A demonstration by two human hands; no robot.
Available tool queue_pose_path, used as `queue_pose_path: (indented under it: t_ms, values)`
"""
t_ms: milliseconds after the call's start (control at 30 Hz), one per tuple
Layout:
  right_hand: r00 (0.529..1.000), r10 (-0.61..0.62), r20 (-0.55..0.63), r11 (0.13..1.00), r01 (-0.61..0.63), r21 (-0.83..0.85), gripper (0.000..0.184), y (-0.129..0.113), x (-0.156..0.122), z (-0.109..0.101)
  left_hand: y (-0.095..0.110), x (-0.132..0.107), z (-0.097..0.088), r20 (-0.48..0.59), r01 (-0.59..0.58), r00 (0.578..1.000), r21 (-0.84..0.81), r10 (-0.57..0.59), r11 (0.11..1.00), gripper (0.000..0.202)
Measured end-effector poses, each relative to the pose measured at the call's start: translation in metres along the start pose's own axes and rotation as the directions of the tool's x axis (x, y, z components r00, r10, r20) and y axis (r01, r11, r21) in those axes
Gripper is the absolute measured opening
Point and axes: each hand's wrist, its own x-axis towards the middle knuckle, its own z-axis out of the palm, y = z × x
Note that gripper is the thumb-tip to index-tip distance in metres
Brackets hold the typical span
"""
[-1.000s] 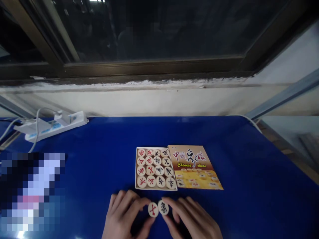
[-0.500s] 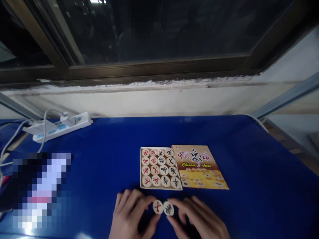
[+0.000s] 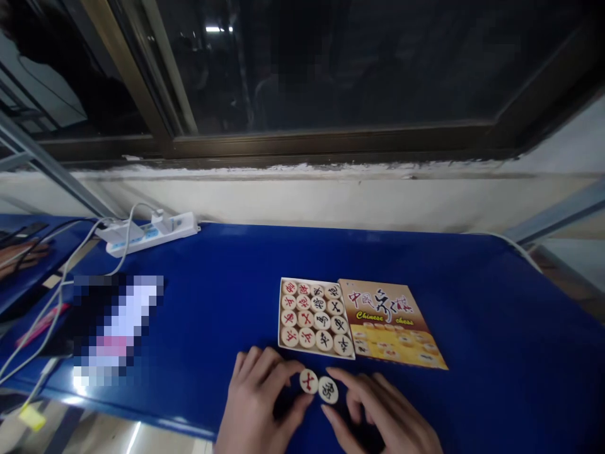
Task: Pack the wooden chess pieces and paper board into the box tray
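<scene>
Two round Chinese chess pieces lie side by side on the blue table in front of the box. My left hand (image 3: 262,397) pinches the red-marked chess piece (image 3: 309,381) between thumb and forefinger. Around the right side of the black-marked chess piece (image 3: 328,390), my right hand (image 3: 385,410) has its thumb and forefinger spread, slightly off the edge. Just beyond, an open box (image 3: 280,315) holds rows of red- and black-marked pieces. Its printed lid (image 3: 394,321), lettered "Chinese chess", lies against the box's right side.
A white power strip (image 3: 154,234) with plugs and cables sits at the back left. Nearer on the left is a phone-like object (image 3: 120,325), blurred out. Another person's hand (image 3: 23,257) rests at the far left. A wall and window frame (image 3: 302,148) bound the back.
The view has swung left, so everything sits farther right in the picture. My right thumb and forefinger have loosened from the black-marked piece. My left hand keeps its pinch.
</scene>
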Motion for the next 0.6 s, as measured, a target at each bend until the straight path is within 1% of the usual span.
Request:
queue_pose_path:
  t_ms: [100, 200, 300, 467, 600]
  values:
    - [1.0, 0.02, -0.007, 1.0, -0.02, -0.007, 0.016, -0.002, -0.001, 0.0, 0.002, -0.002, -0.001, 0.038, 0.052, 0.998, 0.007, -0.052, 0.999, 0.017]
    - [0.999, 0.045, -0.011, 0.999, -0.045, -0.019, 0.015, -0.003, -0.001, 0.001, 0.004, -0.003, -0.001, 0.053, 0.086, 0.995, 0.014, -0.086, 0.996, 0.016]
    - [0.997, 0.045, -0.056, 0.998, -0.047, -0.031, 0.017, -0.006, 0.0, 0.001, 0.006, -0.003, 0.0, 0.035, 0.112, 0.993, 0.009, -0.112, 0.994, 0.015]
    - [0.99, 0.047, -0.132, 0.995, -0.058, -0.077, 0.021, -0.013, 0.003, -0.001, 0.01, -0.005, 0.001, -0.009, 0.126, 0.992, -0.051, -0.126, 0.991, 0.014]
    - [0.993, 0.039, -0.114, 0.995, -0.048, -0.083, 0.021, -0.012, 0.001, -0.001, 0.011, -0.007, 0.001, -0.037, 0.133, 0.99, -0.053, -0.135, 0.99, 0.015]
